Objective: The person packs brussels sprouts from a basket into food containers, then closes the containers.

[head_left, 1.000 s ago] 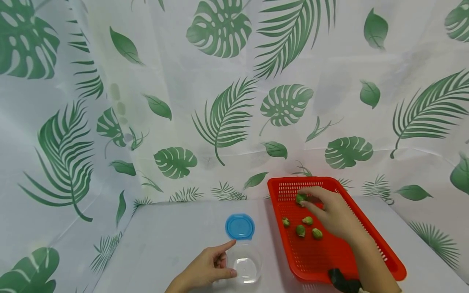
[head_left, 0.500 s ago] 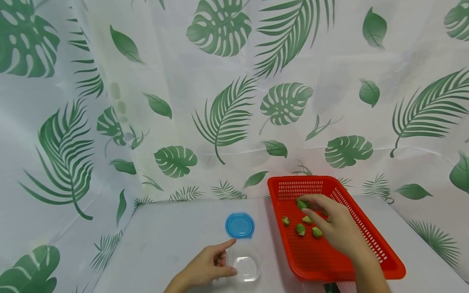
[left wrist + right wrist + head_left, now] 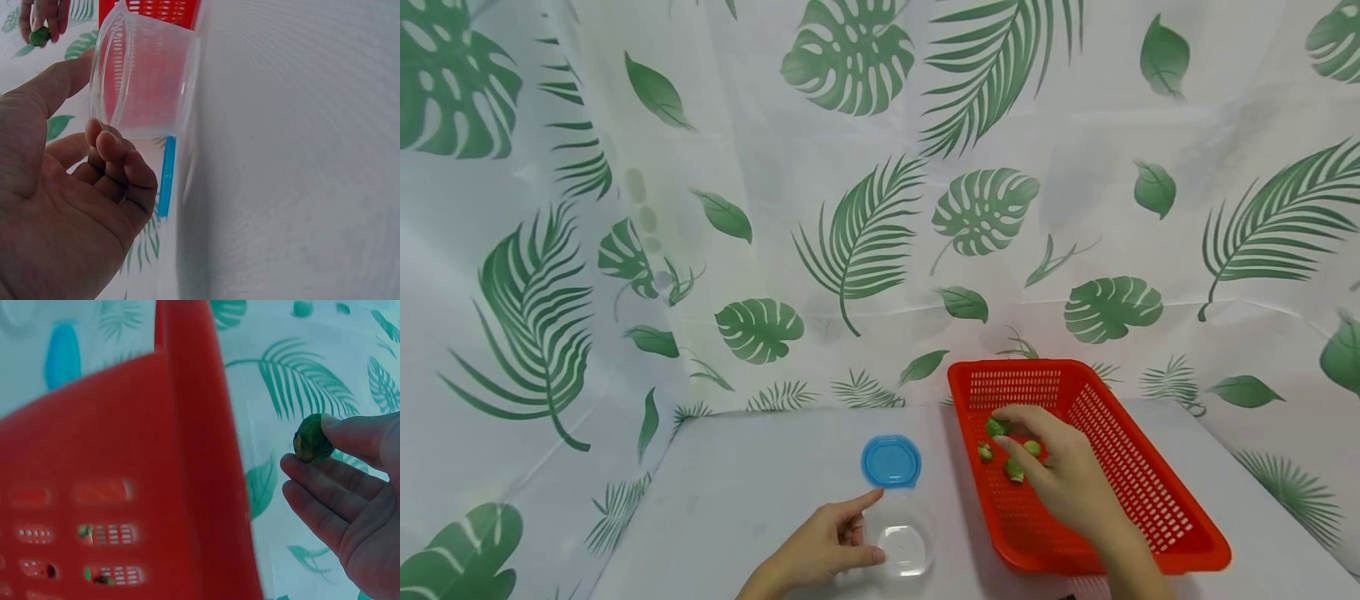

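My right hand (image 3: 1067, 483) pinches a small round green sprout (image 3: 997, 427) between thumb and fingertips, right of centre in the head view, above the red perforated plastic basket (image 3: 1150, 500) where three more green sprouts (image 3: 1015, 471) lie. At lower centre, my left hand (image 3: 820, 550) steadies the clear round plastic container (image 3: 904, 540), thumb and forefinger at its rim, other fingers curled. A blue round lid (image 3: 891, 461) lies just behind it.

right hand (image 3: 1060, 479) hides some sprouts (image 3: 1015, 471).
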Tool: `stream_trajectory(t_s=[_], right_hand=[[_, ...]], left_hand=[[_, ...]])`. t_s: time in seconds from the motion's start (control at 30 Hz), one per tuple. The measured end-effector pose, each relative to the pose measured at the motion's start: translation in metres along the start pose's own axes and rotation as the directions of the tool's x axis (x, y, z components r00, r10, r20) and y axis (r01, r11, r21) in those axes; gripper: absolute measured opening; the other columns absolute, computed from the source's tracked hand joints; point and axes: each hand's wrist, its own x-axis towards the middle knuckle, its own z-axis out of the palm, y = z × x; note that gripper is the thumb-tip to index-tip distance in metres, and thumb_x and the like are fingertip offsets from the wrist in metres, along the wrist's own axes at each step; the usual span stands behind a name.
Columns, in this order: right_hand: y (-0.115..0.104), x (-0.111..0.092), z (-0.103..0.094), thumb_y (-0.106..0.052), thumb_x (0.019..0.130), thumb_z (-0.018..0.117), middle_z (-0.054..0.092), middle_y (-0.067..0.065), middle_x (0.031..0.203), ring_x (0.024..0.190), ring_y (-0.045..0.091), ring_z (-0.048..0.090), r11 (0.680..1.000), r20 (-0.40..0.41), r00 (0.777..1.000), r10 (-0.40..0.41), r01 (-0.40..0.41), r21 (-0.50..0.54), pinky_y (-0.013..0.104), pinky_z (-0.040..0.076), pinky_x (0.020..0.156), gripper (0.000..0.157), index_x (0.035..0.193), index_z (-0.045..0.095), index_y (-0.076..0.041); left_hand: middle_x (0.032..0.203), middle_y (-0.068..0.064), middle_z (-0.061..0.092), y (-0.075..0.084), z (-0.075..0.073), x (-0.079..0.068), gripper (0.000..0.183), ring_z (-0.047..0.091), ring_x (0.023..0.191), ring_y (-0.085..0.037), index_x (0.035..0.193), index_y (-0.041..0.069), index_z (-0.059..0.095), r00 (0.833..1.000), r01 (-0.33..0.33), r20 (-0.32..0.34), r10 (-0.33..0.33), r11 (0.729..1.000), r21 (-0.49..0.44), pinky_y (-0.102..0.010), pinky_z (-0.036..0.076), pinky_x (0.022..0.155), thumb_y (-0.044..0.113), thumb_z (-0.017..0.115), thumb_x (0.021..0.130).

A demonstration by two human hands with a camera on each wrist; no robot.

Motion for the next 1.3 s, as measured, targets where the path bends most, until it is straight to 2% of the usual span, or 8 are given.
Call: stream_trajectory(t_s=[0.27,0.53,0.73,0.97,1.2,1.3], right_hand=[[-0.004,-0.005,0.003,0.000,0.088,0.081,0.071,-0.012,0.110,0.093,0.005,0.068,1.000,0.012,1.000,-0.008,0.008,0.017,0.014,0.055,0.078,0.044,0.123,0.070,-0.023],[-0.010,-0.002,0.006,0.000,0.087,0.081,0.070,-0.014,0.111,0.097,0.006,0.069,0.999,0.043,0.999,0.004,-0.005,0.035,0.020,0.059,0.083,0.047,0.125,0.070,-0.025],[-0.013,-0.003,0.010,-0.004,0.090,0.080,0.072,-0.015,0.111,0.100,0.005,0.071,0.998,0.076,0.997,0.000,-0.006,0.069,0.011,0.052,0.089,0.044,0.126,0.068,-0.027],[-0.016,-0.005,0.014,-0.001,0.088,0.081,0.071,-0.015,0.112,0.100,0.005,0.069,0.997,0.077,0.996,-0.049,0.044,0.069,0.016,0.056,0.086,0.046,0.125,0.068,-0.027],[-0.021,-0.007,0.020,-0.004,0.090,0.080,0.072,-0.015,0.113,0.099,0.005,0.069,0.997,0.104,0.994,-0.016,0.008,0.081,0.027,0.061,0.084,0.045,0.126,0.068,-0.029],[-0.024,-0.009,0.022,-0.006,0.091,0.080,0.072,-0.015,0.113,0.098,0.004,0.068,0.996,0.123,0.992,0.005,-0.016,0.090,0.027,0.061,0.082,0.044,0.126,0.068,-0.030]], left_hand=[[0.084,-0.001,0.056,0.001,0.002,-0.002,0.077,0.045,0.065,0.001,0.158,0.004,0.042,1.000,0.000,-0.005,0.000,1.000,0.008,-0.014,0.038,0.056,0.018,0.080,0.093],[0.082,0.003,0.054,0.002,0.001,-0.002,0.077,0.044,0.065,0.000,0.158,0.005,0.042,1.000,-0.009,-0.016,0.009,1.000,0.019,-0.014,0.037,0.056,0.018,0.080,0.093],[0.080,0.003,0.051,0.001,0.000,0.000,0.076,0.042,0.065,0.000,0.157,0.004,0.043,1.000,-0.020,-0.013,0.021,0.999,0.034,-0.015,0.036,0.056,0.019,0.080,0.093],[0.081,0.001,0.049,-0.001,0.001,0.002,0.075,0.041,0.065,0.001,0.157,0.001,0.043,0.999,-0.030,-0.012,0.031,0.999,0.045,-0.015,0.035,0.056,0.019,0.080,0.093],[0.081,0.003,0.049,-0.001,0.001,0.001,0.075,0.041,0.065,0.002,0.157,0.001,0.043,0.999,-0.043,-0.013,0.044,0.998,0.052,-0.014,0.035,0.057,0.019,0.080,0.094],[0.081,0.003,0.048,-0.002,0.001,0.001,0.075,0.041,0.065,0.001,0.157,0.001,0.043,0.999,-0.041,-0.008,0.041,0.998,0.045,-0.014,0.035,0.057,0.019,0.079,0.094]])
